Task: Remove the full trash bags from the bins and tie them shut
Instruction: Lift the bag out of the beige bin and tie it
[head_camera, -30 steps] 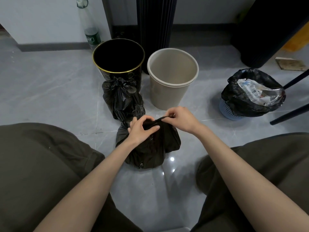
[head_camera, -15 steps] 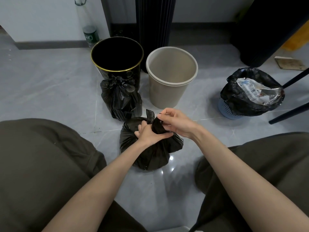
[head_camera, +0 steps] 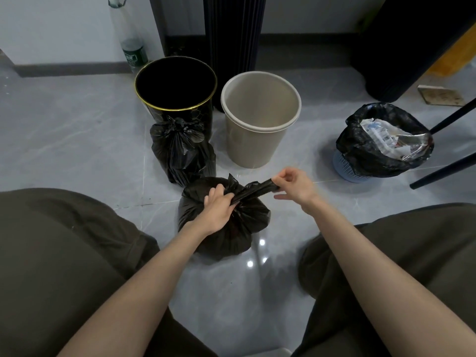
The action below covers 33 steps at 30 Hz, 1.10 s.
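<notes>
Crouching over the pale grey tiled floor point(head_camera: 77, 140), I have two unlined bins ahead of me: the glossy black round bin with a gold rim point(head_camera: 176, 109) and, just beside it on its right, the beige plastic bin point(head_camera: 255, 148). Well off to my right stands the small blue mesh basket point(head_camera: 346, 171), its black liner point(head_camera: 360, 148) not yet lifted out and full of paper scraps. One knotted black plastic bag point(head_camera: 180, 153) leans against the front of the black bin. The bulging black plastic bag I am tying point(head_camera: 226, 233) sits on the floor between my knees. My left hand point(head_camera: 219, 208) is clamped round its gathered neck, pinning it. My right hand point(head_camera: 293, 188) pinches the end of the twisted strip of bag plastic point(head_camera: 253, 190), which runs taut from the neck up and rightward. I judge the strip must loop back left round the neck, so the right hand travels while the left anchors.
</notes>
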Each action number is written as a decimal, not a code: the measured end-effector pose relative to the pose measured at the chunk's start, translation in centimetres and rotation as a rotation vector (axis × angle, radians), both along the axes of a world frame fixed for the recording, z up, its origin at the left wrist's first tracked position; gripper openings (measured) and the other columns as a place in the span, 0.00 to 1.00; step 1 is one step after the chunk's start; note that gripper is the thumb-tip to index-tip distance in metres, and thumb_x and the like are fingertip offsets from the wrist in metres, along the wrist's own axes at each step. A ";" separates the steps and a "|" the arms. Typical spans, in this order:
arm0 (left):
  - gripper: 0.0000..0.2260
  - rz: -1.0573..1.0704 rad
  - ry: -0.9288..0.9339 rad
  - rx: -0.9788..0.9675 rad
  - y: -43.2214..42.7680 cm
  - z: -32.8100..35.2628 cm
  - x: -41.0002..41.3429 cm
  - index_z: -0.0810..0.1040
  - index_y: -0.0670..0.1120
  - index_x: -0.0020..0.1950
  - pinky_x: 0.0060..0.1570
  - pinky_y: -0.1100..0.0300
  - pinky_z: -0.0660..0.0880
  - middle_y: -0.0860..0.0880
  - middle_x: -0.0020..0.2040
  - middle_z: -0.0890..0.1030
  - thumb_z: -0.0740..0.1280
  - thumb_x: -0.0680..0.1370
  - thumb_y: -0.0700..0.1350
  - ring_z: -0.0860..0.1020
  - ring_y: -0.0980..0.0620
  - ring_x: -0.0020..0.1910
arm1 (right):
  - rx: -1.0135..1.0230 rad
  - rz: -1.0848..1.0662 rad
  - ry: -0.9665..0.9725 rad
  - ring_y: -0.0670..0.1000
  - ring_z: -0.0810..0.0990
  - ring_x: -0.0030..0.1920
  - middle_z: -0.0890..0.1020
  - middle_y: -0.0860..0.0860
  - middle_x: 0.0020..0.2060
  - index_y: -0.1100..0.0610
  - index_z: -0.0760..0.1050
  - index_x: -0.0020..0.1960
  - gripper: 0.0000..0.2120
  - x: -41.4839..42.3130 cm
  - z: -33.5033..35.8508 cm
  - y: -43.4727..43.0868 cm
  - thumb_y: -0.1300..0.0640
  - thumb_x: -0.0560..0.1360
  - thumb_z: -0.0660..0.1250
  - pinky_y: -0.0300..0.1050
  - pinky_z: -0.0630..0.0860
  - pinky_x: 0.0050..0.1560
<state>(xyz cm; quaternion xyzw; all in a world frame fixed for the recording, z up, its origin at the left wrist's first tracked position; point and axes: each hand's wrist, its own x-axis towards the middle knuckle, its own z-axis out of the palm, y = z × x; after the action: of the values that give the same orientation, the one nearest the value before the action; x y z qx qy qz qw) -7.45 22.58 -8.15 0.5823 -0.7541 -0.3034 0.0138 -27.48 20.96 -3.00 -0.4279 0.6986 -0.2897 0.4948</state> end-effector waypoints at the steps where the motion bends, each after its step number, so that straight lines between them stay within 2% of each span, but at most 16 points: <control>1: 0.08 -0.014 -0.028 -0.005 0.1 -0.2 0.1 0.73 0.41 0.51 0.57 0.53 0.62 0.47 0.49 0.61 0.56 0.81 0.43 0.65 0.44 0.56 | -0.014 0.039 0.113 0.53 0.79 0.37 0.78 0.58 0.40 0.60 0.71 0.42 0.05 0.1 -0.6 0.4 0.63 0.77 0.64 0.49 0.81 0.42; 2: 0.08 -0.014 -0.044 -0.008 0.2 -0.3 0.2 0.72 0.41 0.50 0.57 0.53 0.62 0.46 0.50 0.63 0.55 0.81 0.42 0.65 0.44 0.56 | -0.064 0.129 0.266 0.54 0.78 0.39 0.78 0.57 0.40 0.60 0.72 0.46 0.02 0.2 -1.0 0.6 0.64 0.77 0.63 0.51 0.80 0.44; 4: 0.08 0.007 -0.058 -0.007 0.1 -0.3 0.4 0.72 0.40 0.50 0.57 0.53 0.61 0.43 0.54 0.65 0.55 0.81 0.40 0.64 0.43 0.56 | -0.217 0.393 0.541 0.55 0.76 0.49 0.76 0.54 0.47 0.59 0.72 0.56 0.10 0.9 -1.1 0.9 0.66 0.75 0.61 0.50 0.75 0.52; 7: 0.07 0.004 -0.074 -0.026 -0.1 -0.2 0.6 0.72 0.41 0.52 0.54 0.54 0.60 0.43 0.55 0.65 0.55 0.80 0.41 0.63 0.43 0.56 | -0.360 0.749 0.673 0.54 0.65 0.67 0.69 0.54 0.65 0.57 0.64 0.70 0.28 2.8 -0.8 1.3 0.64 0.69 0.62 0.50 0.66 0.67; 9: 0.08 -0.029 -0.089 -0.051 0.0 -0.3 0.7 0.72 0.42 0.53 0.51 0.56 0.58 0.44 0.54 0.65 0.55 0.80 0.41 0.63 0.44 0.55 | -0.368 0.893 0.796 0.55 0.63 0.70 0.68 0.54 0.68 0.57 0.58 0.74 0.31 4.1 -1.3 1.8 0.61 0.72 0.61 0.52 0.59 0.72; 11: 0.07 -0.065 -0.096 -0.070 0.2 -0.5 0.7 0.71 0.42 0.53 0.51 0.56 0.59 0.44 0.54 0.64 0.54 0.80 0.40 0.63 0.44 0.54 | -0.282 0.960 0.942 0.57 0.66 0.66 0.70 0.56 0.65 0.59 0.57 0.73 0.25 4.7 -1.9 2.3 0.62 0.76 0.58 0.52 0.63 0.68; 13: 0.07 -0.084 -0.094 -0.081 0.4 -0.7 0.8 0.71 0.42 0.53 0.52 0.56 0.61 0.44 0.53 0.64 0.55 0.80 0.40 0.63 0.44 0.53 | -0.203 0.984 1.009 0.59 0.73 0.59 0.75 0.58 0.59 0.61 0.65 0.64 0.15 4.5 -1.8 2.1 0.63 0.78 0.56 0.49 0.69 0.55; 14: 0.06 -0.095 -0.095 -0.088 0.4 -0.7 0.9 0.70 0.43 0.52 0.51 0.56 0.61 0.45 0.52 0.63 0.55 0.79 0.40 0.63 0.44 0.53 | -0.167 0.981 0.973 0.60 0.76 0.56 0.77 0.60 0.56 0.62 0.69 0.59 0.11 4.6 -1.4 1.9 0.62 0.79 0.55 0.49 0.69 0.49; 16: 0.06 -0.120 -0.092 -0.103 0.4 -0.8 1.0 0.70 0.43 0.53 0.51 0.56 0.61 0.47 0.50 0.60 0.55 0.79 0.40 0.63 0.45 0.51 | -0.047 0.941 0.759 0.59 0.78 0.47 0.80 0.60 0.47 0.62 0.74 0.50 0.13 4.6 -0.7 1.3 0.55 0.81 0.54 0.47 0.70 0.44; 19: 0.07 -0.127 -0.062 -0.100 0.3 -0.6 0.8 0.69 0.44 0.55 0.51 0.56 0.61 0.49 0.48 0.58 0.54 0.80 0.41 0.60 0.48 0.49 | 0.272 0.583 0.021 0.48 0.66 0.27 0.68 0.52 0.27 0.55 0.67 0.35 0.17 4.1 -0.5 1.2 0.52 0.81 0.57 0.38 0.63 0.28; 21: 0.08 -0.111 -0.047 -0.079 0.4 -0.4 0.4 0.69 0.44 0.55 0.52 0.56 0.61 0.48 0.48 0.59 0.53 0.81 0.43 0.60 0.48 0.49 | 0.444 0.232 -0.471 0.45 0.61 0.23 0.64 0.48 0.24 0.54 0.66 0.36 0.15 3.7 -1.1 1.5 0.52 0.80 0.59 0.35 0.60 0.24; 24: 0.13 -0.072 -0.045 -0.018 0.5 -0.5 -0.3 0.71 0.43 0.57 0.54 0.55 0.60 0.45 0.52 0.63 0.51 0.83 0.48 0.63 0.45 0.53 | 0.474 -0.090 -0.703 0.42 0.71 0.27 0.76 0.45 0.29 0.52 0.76 0.43 0.09 4.3 -2.4 2.3 0.51 0.79 0.62 0.32 0.67 0.26; 27: 0.14 -0.044 -0.010 0.018 0.4 -0.2 -0.6 0.72 0.42 0.55 0.56 0.53 0.60 0.47 0.51 0.62 0.52 0.82 0.49 0.63 0.45 0.55 | 0.357 -0.105 -0.478 0.44 0.78 0.43 0.81 0.46 0.42 0.51 0.78 0.53 0.09 5.6 -2.6 2.9 0.48 0.78 0.63 0.35 0.71 0.37; 29: 0.13 -0.026 0.016 0.060 0.3 0.0 -0.5 0.73 0.43 0.54 0.58 0.53 0.59 0.48 0.50 0.60 0.53 0.81 0.49 0.62 0.46 0.55 | 0.241 -0.065 -0.254 0.46 0.79 0.46 0.82 0.48 0.44 0.53 0.78 0.55 0.11 5.5 -2.9 3.1 0.50 0.80 0.60 0.35 0.75 0.41; 31: 0.11 0.002 0.009 0.109 0.3 -0.1 -0.1 0.72 0.43 0.51 0.59 0.53 0.59 0.48 0.50 0.60 0.53 0.81 0.47 0.61 0.46 0.56 | 0.060 0.087 0.173 0.53 0.78 0.57 0.82 0.51 0.54 0.53 0.77 0.62 0.14 4.1 -3.7 2.8 0.54 0.81 0.56 0.43 0.74 0.57; 33: 0.10 0.026 -0.007 0.127 0.3 -0.2 0.5 0.70 0.44 0.46 0.58 0.53 0.58 0.48 0.50 0.60 0.51 0.81 0.46 0.62 0.46 0.57 | -0.056 0.341 0.574 0.59 0.71 0.62 0.79 0.51 0.60 0.52 0.76 0.64 0.17 2.7 -3.9 2.5 0.58 0.80 0.55 0.51 0.68 0.64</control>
<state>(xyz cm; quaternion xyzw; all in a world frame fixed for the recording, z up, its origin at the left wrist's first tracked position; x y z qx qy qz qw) -6.98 22.92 -8.35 0.5928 -0.7257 -0.3484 -0.0218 -24.75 23.44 -6.92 -0.6162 0.7196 -0.0893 0.3072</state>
